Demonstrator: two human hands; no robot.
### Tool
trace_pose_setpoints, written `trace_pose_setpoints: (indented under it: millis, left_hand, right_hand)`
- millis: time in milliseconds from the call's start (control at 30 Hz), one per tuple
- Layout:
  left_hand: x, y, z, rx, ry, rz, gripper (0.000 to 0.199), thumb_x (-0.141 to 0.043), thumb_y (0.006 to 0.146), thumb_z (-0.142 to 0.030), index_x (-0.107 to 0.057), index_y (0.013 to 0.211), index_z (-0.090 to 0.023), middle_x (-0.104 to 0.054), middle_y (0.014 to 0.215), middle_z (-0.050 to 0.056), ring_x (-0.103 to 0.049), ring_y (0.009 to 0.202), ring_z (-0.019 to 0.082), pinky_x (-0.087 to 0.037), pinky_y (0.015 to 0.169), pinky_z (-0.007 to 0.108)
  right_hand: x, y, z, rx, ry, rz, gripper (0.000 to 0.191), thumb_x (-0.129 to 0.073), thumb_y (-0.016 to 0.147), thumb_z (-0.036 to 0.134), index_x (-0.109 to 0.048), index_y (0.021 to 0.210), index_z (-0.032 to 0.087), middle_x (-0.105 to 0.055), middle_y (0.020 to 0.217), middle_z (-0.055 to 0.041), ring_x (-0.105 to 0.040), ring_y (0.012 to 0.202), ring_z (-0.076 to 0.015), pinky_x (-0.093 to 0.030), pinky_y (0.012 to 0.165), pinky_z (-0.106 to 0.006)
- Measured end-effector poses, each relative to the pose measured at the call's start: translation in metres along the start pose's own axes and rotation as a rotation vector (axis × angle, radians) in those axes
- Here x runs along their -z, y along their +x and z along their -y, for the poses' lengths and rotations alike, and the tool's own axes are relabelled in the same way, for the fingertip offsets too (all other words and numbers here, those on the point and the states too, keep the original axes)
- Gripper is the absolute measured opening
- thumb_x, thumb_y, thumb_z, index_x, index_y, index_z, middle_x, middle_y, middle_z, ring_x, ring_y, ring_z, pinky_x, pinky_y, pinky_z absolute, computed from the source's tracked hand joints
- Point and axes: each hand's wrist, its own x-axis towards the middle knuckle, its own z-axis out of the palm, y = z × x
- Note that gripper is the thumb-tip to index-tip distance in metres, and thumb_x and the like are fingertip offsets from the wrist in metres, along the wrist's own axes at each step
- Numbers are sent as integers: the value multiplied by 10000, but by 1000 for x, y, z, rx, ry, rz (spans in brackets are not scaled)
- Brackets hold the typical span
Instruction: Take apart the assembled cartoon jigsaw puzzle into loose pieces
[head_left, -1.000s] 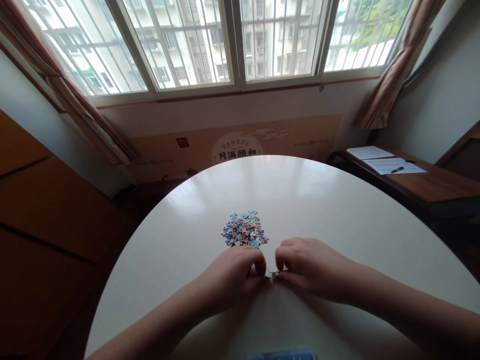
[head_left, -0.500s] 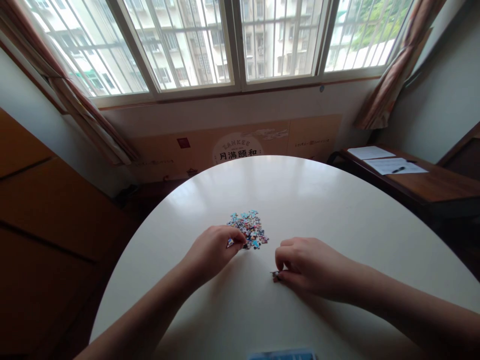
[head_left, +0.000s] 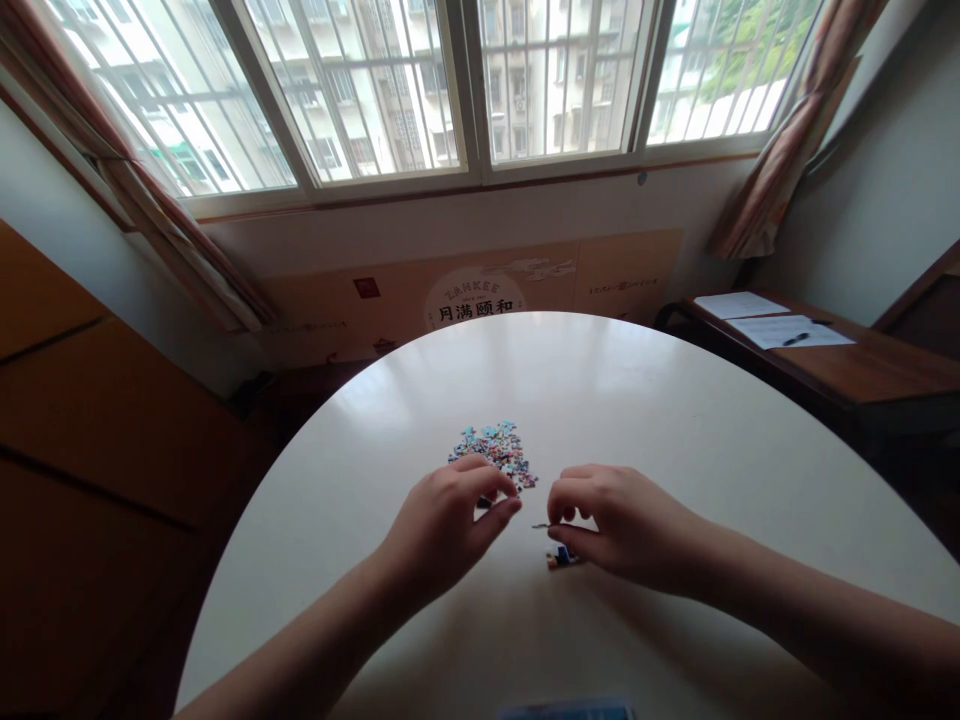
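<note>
My right hand [head_left: 611, 515] pinches a thin jigsaw puzzle piece [head_left: 539, 526] between thumb and forefinger, lifted off the table and seen nearly edge-on. Below those fingers another bit of the puzzle [head_left: 561, 558], dark blue and tan, lies flat on the white table. My left hand [head_left: 454, 515] is just in front of the puzzle pile [head_left: 495, 445], its thumb and forefinger brought together. Whatever may be between those tips is too small to make out. The hand hides the near left part of the pile.
The round white table [head_left: 622, 400] fills the middle. A blue flat item [head_left: 566, 712] shows at the bottom edge. Papers [head_left: 787, 330] and a pen [head_left: 796, 340] lie on a brown side table [head_left: 892, 365] at the right. Windows and curtains stand beyond.
My left hand has moved right, away from the pile and toward my right hand. My right hand has risen slightly with a piece, and the puzzle bit beneath it shows more.
</note>
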Motion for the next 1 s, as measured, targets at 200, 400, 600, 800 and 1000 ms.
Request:
trace_pose_setpoints:
  millis: [200,400,600,800,1000]
  left_hand:
    - [-10,-4,-2,-78,-65,74,72,-649,905,-232,-715,877,-226,-647,838,1,-565,682,134,-413,627,262]
    - [-9,-5,-2,-114,-72,100,93,-634,918,-235,-701,856,-220,-643,831,-2,-577,701,135,-421,630,255]
    - [-4,-1,-1,-44,-36,67,113,-617,917,-223,-690,832,-204,-656,844,11,-589,735,153,-423,652,269]
    - [13,7,14,141,93,53,166,-616,912,-286,-710,806,-200,-664,850,25,-588,720,165,-418,648,285]
    - [16,10,20,194,115,84,145,-634,874,-276,-715,783,-197,-669,814,27,-582,699,168,-406,635,281]
  right_hand:
    - [-4,2,-1,53,55,-74,42,-659,877,256,-662,851,223,-646,828,39,-548,756,-86,-350,685,-213]
    - [-7,0,-1,70,63,-102,94,-637,900,281,-671,845,213,-651,813,25,-549,734,-93,-360,670,-220]
    - [-4,1,0,58,53,-104,131,-581,919,256,-707,912,222,-665,828,7,-566,745,-102,-378,684,-229]
    - [5,0,1,21,29,-43,124,-590,896,214,-713,898,215,-671,836,7,-567,746,-94,-377,688,-222]
    - [2,0,0,38,25,-19,123,-602,865,171,-710,900,217,-673,840,14,-566,749,-92,-361,695,-221]
